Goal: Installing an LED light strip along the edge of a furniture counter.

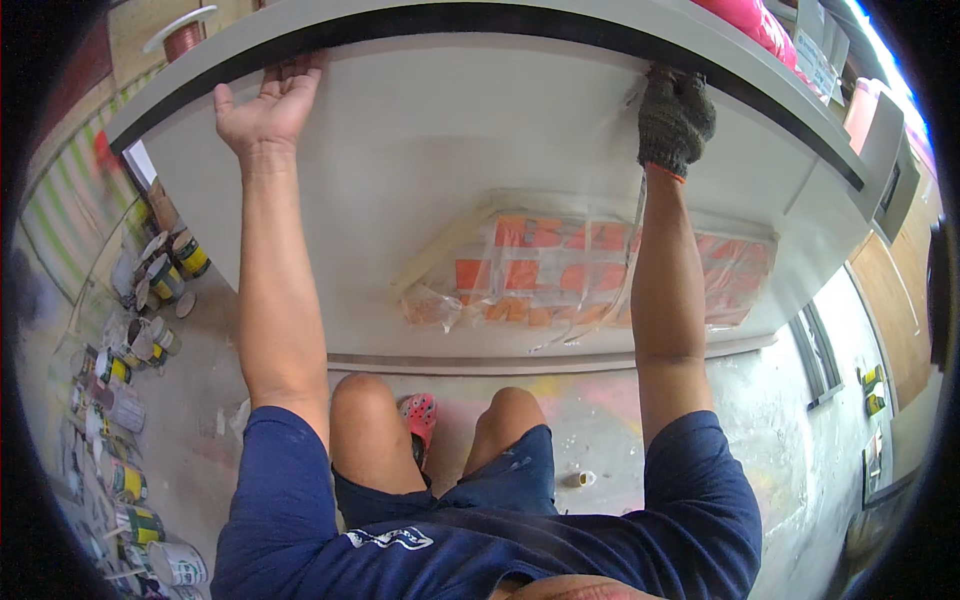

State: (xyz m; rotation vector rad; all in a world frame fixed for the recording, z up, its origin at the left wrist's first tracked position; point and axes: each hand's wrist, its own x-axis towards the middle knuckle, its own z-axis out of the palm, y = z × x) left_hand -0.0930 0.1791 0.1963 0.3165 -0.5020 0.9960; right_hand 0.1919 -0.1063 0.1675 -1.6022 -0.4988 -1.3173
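Observation:
A pale grey counter stands before me, with a black strip running under its overhanging top. My left hand is bare, palm toward me, thumb spread; its fingers reach up against the black strip, their tips partly hidden. On my right hand is a dark grey knitted glove with an orange cuff. Its fingers are curled up at the underside of the edge, and whatever they grip cannot be made out. Beside the right wrist a thin, crumpled strip hangs down over the orange panel, which is covered with clear film and tape.
Several paint cans line the floor at the left. A copper-coloured wire spool and a pink bundle are beyond the counter. A small cup lies on the floor right of my knees. A dark frame lies at the right.

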